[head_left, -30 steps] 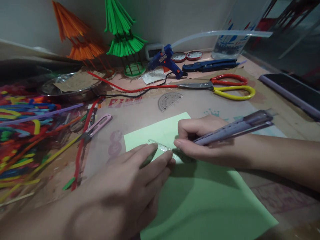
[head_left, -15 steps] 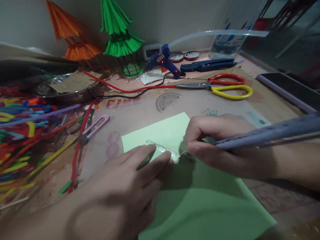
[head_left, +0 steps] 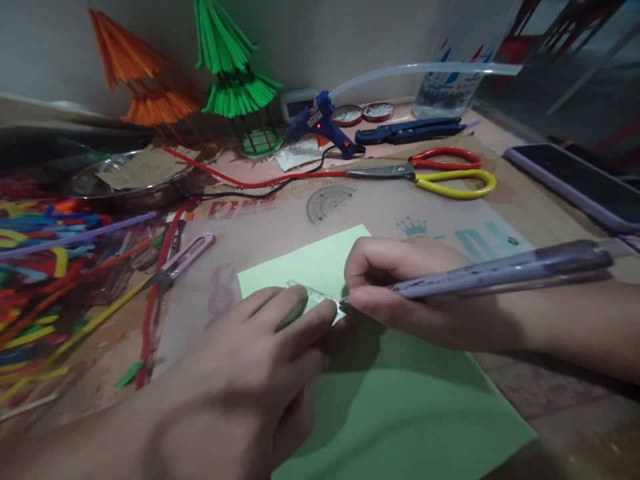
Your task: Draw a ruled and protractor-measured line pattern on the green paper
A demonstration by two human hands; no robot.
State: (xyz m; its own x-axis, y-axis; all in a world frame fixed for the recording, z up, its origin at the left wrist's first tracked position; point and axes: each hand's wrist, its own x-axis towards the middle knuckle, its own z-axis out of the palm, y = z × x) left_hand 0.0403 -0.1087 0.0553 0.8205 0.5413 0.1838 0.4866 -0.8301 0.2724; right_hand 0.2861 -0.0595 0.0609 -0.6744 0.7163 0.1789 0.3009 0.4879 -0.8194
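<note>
Beyond the left hand's fingers, to their far left, a shiny metal bowl [head_left: 133, 195] stands on the surface [head_left: 493, 133]. A piece of brown cardboard [head_left: 145, 168] lies across its top and hides much of the inside. Well beyond the right hand's fingers stands a clear container [head_left: 441, 90] with a printed boat pattern; what it holds, if anything, is too dim to tell. Two shallow round red-rimmed pieces [head_left: 363, 115] lie side by side, left of that container.

The right hand [head_left: 395, 273] has its fingers closed around a pen [head_left: 500, 272]. The pen's long axis runs left to right at a low slant: the dark tip points left, just beside the left fingertips, and the upper end rises rightward over the right wrist. The left hand [head_left: 255, 360] has its fingers slightly spread, pressed down on a clear ruler [head_left: 321, 297]. The ruler lies flat on green paper [head_left: 425, 407], its long axis slanting from beyond the left fingers at the left toward the pen tip, nearer the person, at the right. The paper reaches beneath both hands. A clear protractor [head_left: 330, 202] lies beyond the fingers of both hands.
</note>
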